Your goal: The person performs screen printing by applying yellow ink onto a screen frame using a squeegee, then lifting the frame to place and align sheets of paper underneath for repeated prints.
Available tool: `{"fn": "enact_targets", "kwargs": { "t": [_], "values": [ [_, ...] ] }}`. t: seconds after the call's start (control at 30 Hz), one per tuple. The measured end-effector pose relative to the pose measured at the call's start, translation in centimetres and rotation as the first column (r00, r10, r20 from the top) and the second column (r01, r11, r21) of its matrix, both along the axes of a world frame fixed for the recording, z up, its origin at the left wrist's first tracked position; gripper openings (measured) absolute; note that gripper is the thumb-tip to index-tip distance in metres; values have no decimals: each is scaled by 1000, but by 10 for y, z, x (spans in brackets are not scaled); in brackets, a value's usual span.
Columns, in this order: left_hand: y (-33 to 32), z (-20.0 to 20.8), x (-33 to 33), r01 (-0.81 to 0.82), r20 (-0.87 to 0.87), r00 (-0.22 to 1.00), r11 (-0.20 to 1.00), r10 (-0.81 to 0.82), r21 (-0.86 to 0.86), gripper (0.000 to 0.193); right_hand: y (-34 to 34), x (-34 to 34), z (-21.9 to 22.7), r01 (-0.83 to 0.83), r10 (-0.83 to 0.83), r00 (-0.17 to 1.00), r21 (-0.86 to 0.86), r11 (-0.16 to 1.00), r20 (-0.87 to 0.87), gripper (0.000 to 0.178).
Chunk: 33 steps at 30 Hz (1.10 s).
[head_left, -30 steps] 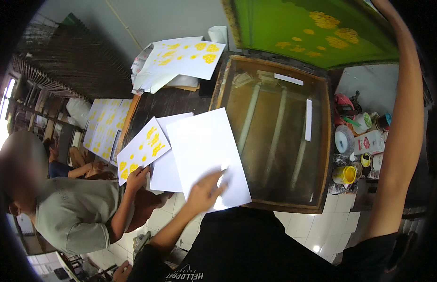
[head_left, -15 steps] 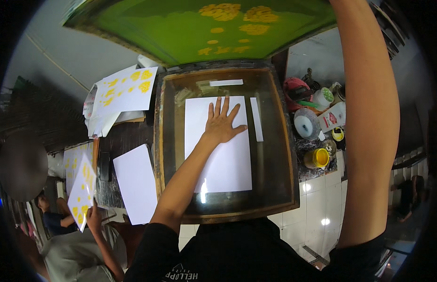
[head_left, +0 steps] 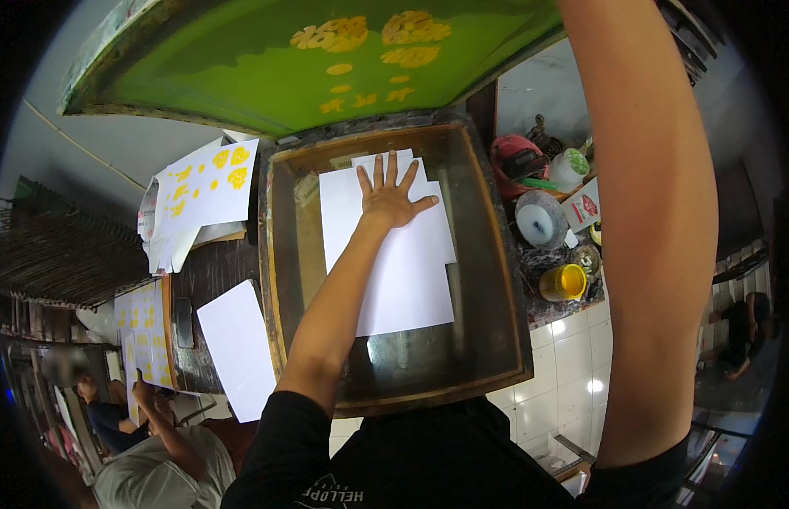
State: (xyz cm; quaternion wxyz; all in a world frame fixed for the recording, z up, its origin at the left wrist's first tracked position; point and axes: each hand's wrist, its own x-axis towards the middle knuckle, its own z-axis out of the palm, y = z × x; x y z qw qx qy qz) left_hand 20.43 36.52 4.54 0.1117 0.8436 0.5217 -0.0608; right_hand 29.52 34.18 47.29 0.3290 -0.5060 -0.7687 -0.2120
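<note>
The left hand (head_left: 387, 204) lies splayed on a white paper sheet (head_left: 404, 288) atop the glass-topped table (head_left: 488, 339); the right hand's grip I cannot tell.

Glass-topped table (head_left: 489, 335), wood-rimmed, bears a white sheet (head_left: 404, 284); dark bench (head_left: 206, 270) at left, blank paper (head_left: 238, 349), yellow-printed pile (head_left: 206, 193); stained ledge (head_left: 537, 317) at right, yellow jar (head_left: 562, 283).

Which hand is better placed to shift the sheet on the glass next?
Left hand, probably: it lies spread on the sheet. The right arm reaches up beside the screen, its hand out of view.
</note>
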Motion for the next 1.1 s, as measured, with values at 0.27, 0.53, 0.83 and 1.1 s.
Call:
{"fn": "enact_targets", "kwargs": {
  "t": [0.27, 0.53, 0.83, 1.1],
  "values": [
    [-22, 55, -7, -33, 496, 867, 992, -33, 125, 87, -51, -5, -21, -114, 95, 983, -122, 986, -156, 35],
    [-186, 163, -125, -44, 999, -42, 999, -14, 12, 50, -130, -11, -102, -86, -7, 952, -286, 954, -307, 19],
    [-348, 43, -178, 360, 338, -262, 417, 904, -835, 22, -218, -23, -296, -272, 143, 959, -656, 703, -245, 46],
    [-352, -2, -180, 458, 96, -322, 244, 942, -855, 44, -241, -40, -364, -122, 201, 980, -793, 597, 1, 44]
  ]
}}
